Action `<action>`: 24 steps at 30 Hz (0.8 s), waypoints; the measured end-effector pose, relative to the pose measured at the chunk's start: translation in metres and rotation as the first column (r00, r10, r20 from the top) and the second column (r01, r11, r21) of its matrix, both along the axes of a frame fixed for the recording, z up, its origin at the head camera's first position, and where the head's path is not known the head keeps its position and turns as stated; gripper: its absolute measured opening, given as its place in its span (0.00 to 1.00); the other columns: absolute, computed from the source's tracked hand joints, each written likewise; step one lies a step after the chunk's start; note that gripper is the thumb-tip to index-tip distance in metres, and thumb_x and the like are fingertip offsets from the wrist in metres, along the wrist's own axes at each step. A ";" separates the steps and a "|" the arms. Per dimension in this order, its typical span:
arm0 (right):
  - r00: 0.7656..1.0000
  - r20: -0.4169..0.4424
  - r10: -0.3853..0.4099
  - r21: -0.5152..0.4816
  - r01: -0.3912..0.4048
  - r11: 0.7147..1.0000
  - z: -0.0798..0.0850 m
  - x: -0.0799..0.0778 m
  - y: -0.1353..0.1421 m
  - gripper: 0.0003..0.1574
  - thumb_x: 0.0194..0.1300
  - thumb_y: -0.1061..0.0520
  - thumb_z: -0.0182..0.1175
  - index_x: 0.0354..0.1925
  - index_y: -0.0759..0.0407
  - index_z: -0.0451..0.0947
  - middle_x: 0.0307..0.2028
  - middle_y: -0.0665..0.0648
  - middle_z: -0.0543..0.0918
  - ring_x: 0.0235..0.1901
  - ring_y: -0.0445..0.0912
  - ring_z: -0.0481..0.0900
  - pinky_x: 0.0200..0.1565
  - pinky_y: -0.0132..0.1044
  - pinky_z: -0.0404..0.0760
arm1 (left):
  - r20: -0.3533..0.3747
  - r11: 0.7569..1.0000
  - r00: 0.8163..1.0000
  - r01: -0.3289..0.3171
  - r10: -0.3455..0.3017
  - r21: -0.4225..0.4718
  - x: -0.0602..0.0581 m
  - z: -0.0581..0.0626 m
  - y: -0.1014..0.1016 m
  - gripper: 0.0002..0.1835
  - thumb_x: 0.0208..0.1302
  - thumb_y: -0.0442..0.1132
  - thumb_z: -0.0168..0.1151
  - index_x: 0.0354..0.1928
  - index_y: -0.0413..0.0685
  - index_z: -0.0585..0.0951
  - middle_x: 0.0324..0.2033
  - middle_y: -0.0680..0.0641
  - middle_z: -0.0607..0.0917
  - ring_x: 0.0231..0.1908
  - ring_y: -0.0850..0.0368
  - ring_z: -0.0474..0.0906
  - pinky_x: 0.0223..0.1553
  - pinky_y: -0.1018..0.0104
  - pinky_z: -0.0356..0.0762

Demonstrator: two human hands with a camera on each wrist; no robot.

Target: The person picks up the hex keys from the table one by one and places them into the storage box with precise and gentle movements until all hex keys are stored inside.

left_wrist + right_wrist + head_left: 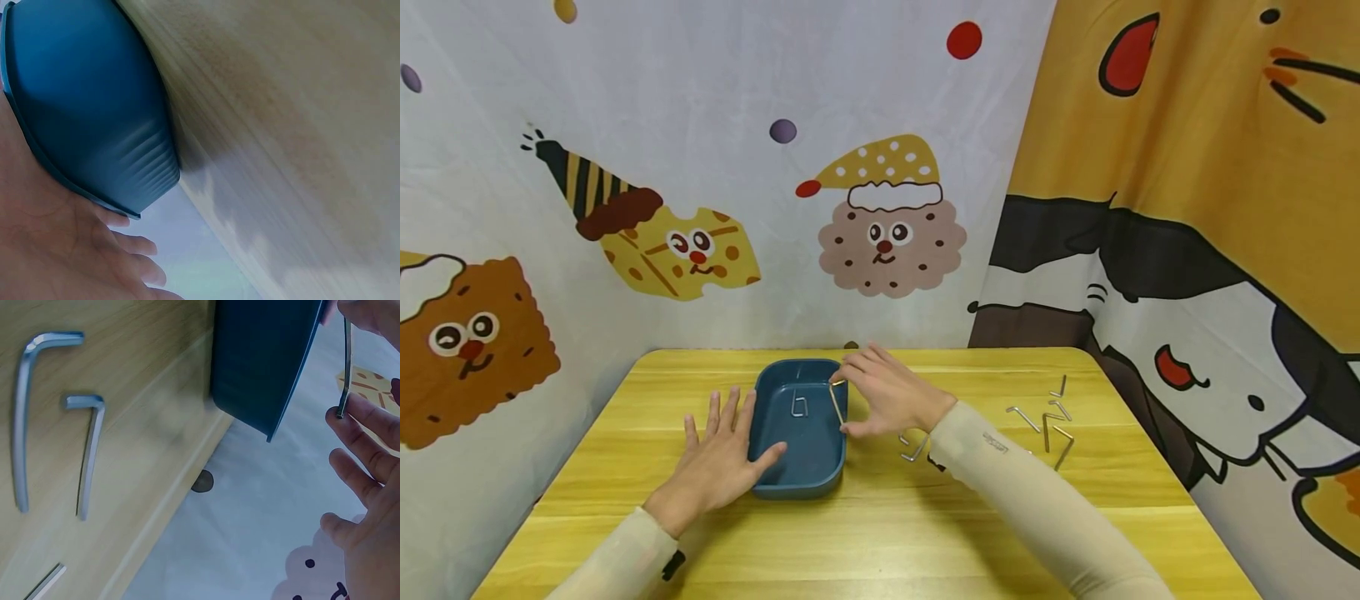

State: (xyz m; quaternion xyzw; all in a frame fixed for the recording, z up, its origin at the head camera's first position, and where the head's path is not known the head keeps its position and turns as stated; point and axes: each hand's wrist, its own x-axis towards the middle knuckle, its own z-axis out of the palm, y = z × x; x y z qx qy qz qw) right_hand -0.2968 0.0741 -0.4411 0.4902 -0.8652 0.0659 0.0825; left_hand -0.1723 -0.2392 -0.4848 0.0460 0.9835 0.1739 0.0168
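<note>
A blue rectangular tray (808, 458) lies on the table. My left hand (718, 458) touches its left rim with fingers spread and straight. In the left wrist view, the palm lies along the rim of the tray (87, 100). Above the right rim, my right hand (898, 396) pinches an L-shaped hex key (837, 407) between thumb and fingers. The right wrist view shows the same hex key (346, 362) held at both ends. Inside the tray are small silver hex keys (800, 416), whose exact number I cannot tell.
Several hex keys (1063, 451) are scattered on the right side of the wooden table (880, 542). Two more hex keys (20, 431) lie under the right forearm, close to the tray. A printed curtain (880, 100) hangs behind the table.
</note>
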 end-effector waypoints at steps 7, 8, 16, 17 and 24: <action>1.000 0.026 -0.007 0.016 0.007 1.000 0.003 -0.003 -0.011 0.47 0.71 0.27 0.78 0.76 0.48 0.82 0.71 0.50 0.85 0.77 0.51 0.80 0.93 0.63 0.60 | 0.010 1.000 1.000 0.003 -0.003 -0.002 -0.001 0.001 0.001 0.63 0.83 0.77 0.57 0.96 0.39 0.49 0.94 0.25 0.46 0.92 0.16 0.31 0.81 0.04 0.29; 1.000 0.023 -0.005 0.020 0.005 1.000 0.003 -0.003 -0.013 0.47 0.71 0.27 0.78 0.76 0.48 0.82 0.71 0.50 0.85 0.77 0.51 0.80 0.93 0.63 0.60 | 0.013 1.000 1.000 0.003 -0.003 -0.002 -0.001 0.001 0.001 0.63 0.83 0.77 0.57 0.96 0.39 0.49 0.94 0.25 0.46 0.92 0.16 0.31 0.81 0.04 0.29; 1.000 0.016 -0.021 0.059 0.020 0.998 0.007 -0.006 -0.031 0.47 0.71 0.26 0.77 0.76 0.47 0.82 0.72 0.50 0.85 0.78 0.51 0.79 0.93 0.63 0.60 | 0.011 1.000 1.000 0.001 -0.001 -0.011 -0.002 0.000 0.001 0.63 0.82 0.78 0.57 0.96 0.40 0.48 0.94 0.25 0.46 0.92 0.16 0.32 0.82 0.04 0.31; 0.999 0.021 -0.024 0.068 0.023 0.997 0.007 -0.006 -0.034 0.47 0.72 0.26 0.77 0.77 0.47 0.82 0.72 0.50 0.84 0.79 0.51 0.78 0.94 0.64 0.59 | 0.011 1.000 1.000 0.002 -0.002 -0.012 -0.002 0.000 0.001 0.63 0.82 0.78 0.57 0.96 0.40 0.48 0.94 0.25 0.45 0.92 0.16 0.31 0.82 0.04 0.31; 0.998 0.052 -0.024 0.114 0.018 0.993 0.012 -0.006 -0.053 0.46 0.74 0.26 0.75 0.78 0.46 0.81 0.75 0.50 0.83 0.82 0.51 0.76 0.93 0.66 0.61 | 0.014 1.000 1.000 0.009 -0.009 -0.012 -0.002 -0.002 -0.001 0.63 0.83 0.78 0.56 0.96 0.40 0.49 0.94 0.25 0.45 0.92 0.16 0.31 0.81 0.04 0.30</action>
